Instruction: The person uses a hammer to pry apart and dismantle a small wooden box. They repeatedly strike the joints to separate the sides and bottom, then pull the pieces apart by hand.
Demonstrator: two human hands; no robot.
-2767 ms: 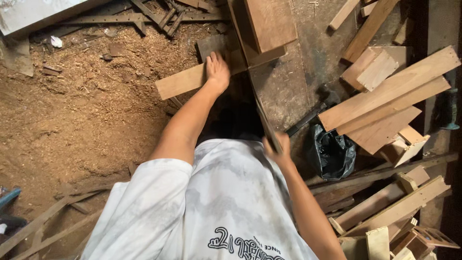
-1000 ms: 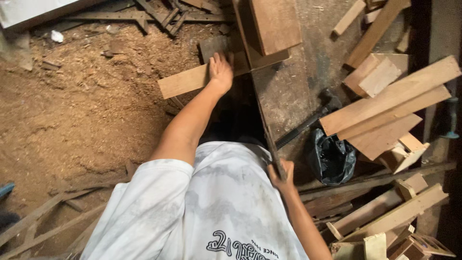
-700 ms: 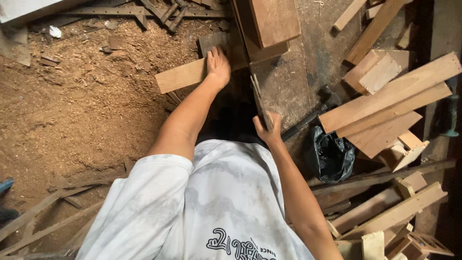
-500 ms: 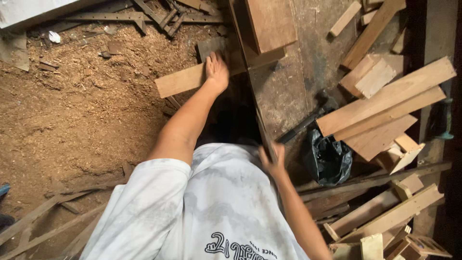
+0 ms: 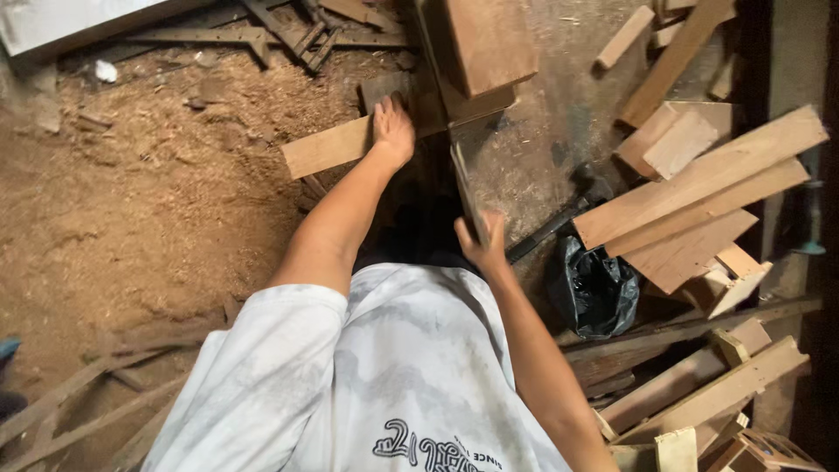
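While our left hand (image 5: 393, 131) presses flat on the plank (image 5: 336, 144) to pin it across the dark workbench (image 5: 542, 131), our right hand (image 5: 482, 245) is wrapped around the handsaw (image 5: 465, 188) — its blade runs up toward the board beside the wooden block (image 5: 489, 44). We judge the cut under way but unfinished: the plank lies in one piece, and how deep the blade sits we cannot tell. Sawdust (image 5: 149, 192) covers the ground at left.

Sawdust-covered floor (image 5: 149, 201), scattered wood offcuts (image 5: 699, 188), black plastic bag (image 5: 594, 288).
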